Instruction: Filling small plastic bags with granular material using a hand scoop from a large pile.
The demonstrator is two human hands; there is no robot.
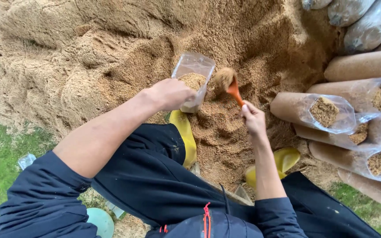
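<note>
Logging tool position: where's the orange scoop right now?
Head view, centre: the orange scoop is in the right hand, loaded, beside the clear bag the left hand holds.

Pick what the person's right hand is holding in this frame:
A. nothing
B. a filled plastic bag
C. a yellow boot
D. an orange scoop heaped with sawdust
D: the right hand grips the handle of an orange scoop heaped with sawdust, raised beside the clear plastic bag that the left hand holds open.
</note>
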